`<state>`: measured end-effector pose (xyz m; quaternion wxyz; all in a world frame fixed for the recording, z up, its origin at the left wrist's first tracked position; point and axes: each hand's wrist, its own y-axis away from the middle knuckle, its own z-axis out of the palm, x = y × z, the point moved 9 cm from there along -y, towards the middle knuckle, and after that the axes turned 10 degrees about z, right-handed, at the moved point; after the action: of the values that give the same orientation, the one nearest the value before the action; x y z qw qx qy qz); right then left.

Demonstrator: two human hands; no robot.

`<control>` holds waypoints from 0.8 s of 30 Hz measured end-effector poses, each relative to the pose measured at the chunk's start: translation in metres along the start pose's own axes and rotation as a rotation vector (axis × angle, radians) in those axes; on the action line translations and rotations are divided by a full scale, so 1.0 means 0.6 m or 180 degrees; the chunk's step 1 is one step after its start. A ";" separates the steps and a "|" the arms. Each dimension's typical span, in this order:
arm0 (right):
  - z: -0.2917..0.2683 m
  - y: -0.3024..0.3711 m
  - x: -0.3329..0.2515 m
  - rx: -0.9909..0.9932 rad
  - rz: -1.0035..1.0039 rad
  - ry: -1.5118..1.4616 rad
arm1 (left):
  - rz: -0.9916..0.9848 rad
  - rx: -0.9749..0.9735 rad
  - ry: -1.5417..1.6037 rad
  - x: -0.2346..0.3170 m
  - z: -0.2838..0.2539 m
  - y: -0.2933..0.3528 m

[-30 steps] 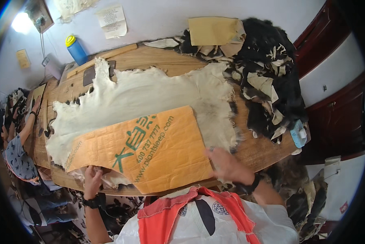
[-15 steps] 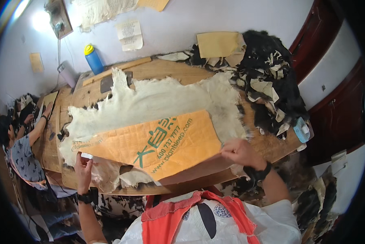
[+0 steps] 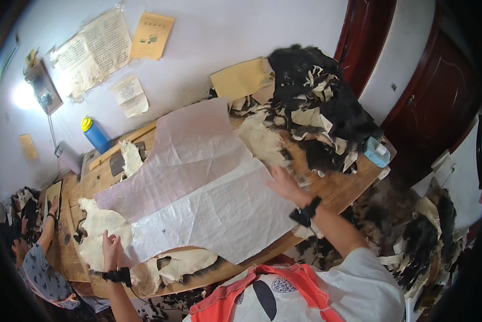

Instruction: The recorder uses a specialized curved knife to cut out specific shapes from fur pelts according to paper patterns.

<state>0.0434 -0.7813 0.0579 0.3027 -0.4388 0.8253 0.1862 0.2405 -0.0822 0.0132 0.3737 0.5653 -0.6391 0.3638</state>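
Note:
A large whitish-pink plastic sheet, cut to a shape with a curved notch, lies spread over a cream animal hide. The hide shows past the sheet at the left, the right and the near edge; the rest of it is covered. By the sheet's lower left corner, my left hand is over the hide, fingers somewhat apart and with nothing seen in them. My right hand rests at the sheet's right edge, its fingers stretched out and flat.
Black fur and leather scraps are heaped at the back right, beside a blue tissue pack. A blue bottle and a lilac tumbler stand at the back left. Another person works at the left end of the table.
The orange printed face has gone from sight; a broader pale sheet now covers most of the hide. My right hand has gone from closed at its edge to flat. The view has shifted.

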 end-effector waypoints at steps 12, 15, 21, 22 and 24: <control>-0.021 0.162 0.078 0.0515 0.0723 0.0393 | -0.0108 -0.0144 -0.1262 0.005 0.043 -0.013; -0.014 0.169 0.064 0.0436 0.0534 0.0192 | -0.0314 -0.0452 -0.1645 0.073 0.088 -0.002; -0.060 0.193 0.149 0.0817 0.1140 0.0155 | 0.0072 -0.0795 -0.1204 0.097 0.183 -0.038; -0.063 0.192 0.153 0.0805 0.1160 0.0156 | 0.0149 -0.0731 -0.1132 0.107 0.201 -0.046; -0.074 0.192 0.159 0.0945 0.1236 0.0149 | 0.0280 -0.0674 -0.1230 0.117 0.215 -0.060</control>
<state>-0.1094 -0.8025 0.0326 0.3032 -0.2269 0.9193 0.1073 0.2623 -0.2318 0.0181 0.2852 0.5537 -0.7575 0.1956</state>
